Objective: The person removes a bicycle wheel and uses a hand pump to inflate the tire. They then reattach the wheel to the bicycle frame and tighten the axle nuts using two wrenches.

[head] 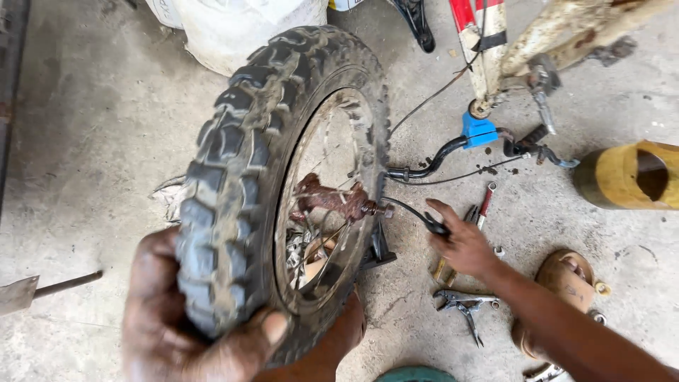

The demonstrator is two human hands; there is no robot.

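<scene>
Right now my left hand (191,322) sits at the lower left of the frame, fingers and thumb wrapped around the knobbly tread of a small muddy wheel (283,184), which stands upright at the centre with its rusty hub (336,200) facing right. My right hand (463,244) reaches in from the lower right, fingers pinched on a black cable (414,212) running from the axle. Pliers (463,305) and a red-handled tool (484,201) lie on the concrete floor (85,141) near that hand, and a bicycle frame (509,49) lies at the upper right
</scene>
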